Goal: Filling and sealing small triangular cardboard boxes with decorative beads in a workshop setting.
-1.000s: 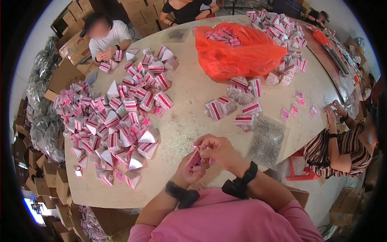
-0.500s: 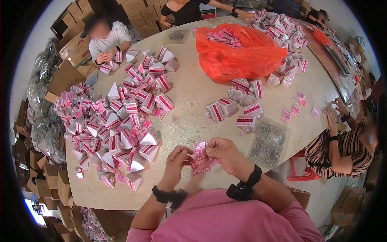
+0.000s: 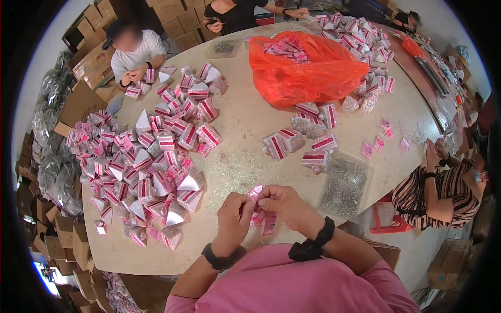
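Close together over the table's near edge, my hands meet fingertip to fingertip. Fingers curled in a pinch, my left hand (image 3: pixel 235 215) grips something too small to make out. My right hand (image 3: pixel 284 206) is closed on a small pink printed card (image 3: pixel 269 223), which hangs below its fingers. More pink cards (image 3: pixel 255 191) show just behind and beneath the hands, partly covered by them. To the left lies a large heap of wedge-shaped, cake-slice-like pieces (image 3: pixel 156 180) with pink bands. On the right is a clear flat bag or tray (image 3: pixel 344 185) of small metal pieces.
A red plastic bag (image 3: pixel 308 83) of pink cards stands mid-table, with several wedges (image 3: pixel 282 143) nearer me. Loose cards (image 3: pixel 378 143) lie at right. Other people sit around the table: white shirt (image 3: pixel 138 55), black top (image 3: pixel 235 15), striped top (image 3: pixel 433 195). Cardboard boxes (image 3: pixel 88 99) stack up left.
My left hand has moved right and up until its fingers meet my right hand's. The pink card now hangs lower, below the right fingers. The view has shifted slightly.
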Demonstrator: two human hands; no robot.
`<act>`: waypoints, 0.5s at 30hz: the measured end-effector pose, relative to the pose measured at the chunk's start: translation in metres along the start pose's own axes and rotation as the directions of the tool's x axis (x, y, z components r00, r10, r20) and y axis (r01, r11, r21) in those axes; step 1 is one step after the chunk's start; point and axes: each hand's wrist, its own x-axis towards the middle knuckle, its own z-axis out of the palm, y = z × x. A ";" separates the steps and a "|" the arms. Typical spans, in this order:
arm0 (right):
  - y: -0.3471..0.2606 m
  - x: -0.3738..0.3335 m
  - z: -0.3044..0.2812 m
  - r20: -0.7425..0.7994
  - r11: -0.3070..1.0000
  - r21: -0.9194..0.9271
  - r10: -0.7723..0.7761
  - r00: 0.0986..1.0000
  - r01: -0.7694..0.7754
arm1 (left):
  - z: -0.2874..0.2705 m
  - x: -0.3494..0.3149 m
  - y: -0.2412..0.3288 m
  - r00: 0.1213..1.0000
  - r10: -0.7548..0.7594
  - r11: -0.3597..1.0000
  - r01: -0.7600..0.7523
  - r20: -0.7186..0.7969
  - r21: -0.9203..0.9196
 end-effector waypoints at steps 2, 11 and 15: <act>0.003 0.000 0.002 0.010 1.000 -0.028 -0.003 1.000 0.003 | 0.002 -0.003 0.000 0.999 0.033 0.998 -0.032 -0.033 0.054; -0.004 -0.006 0.003 0.053 0.985 -0.120 0.128 0.990 -0.121 | -0.026 0.013 -0.005 0.940 0.042 0.971 0.041 0.338 -0.234; 0.004 -0.006 -0.003 0.130 0.979 -0.057 0.202 0.971 -0.196 | -0.038 0.022 0.002 0.804 0.121 0.959 0.057 0.582 -0.278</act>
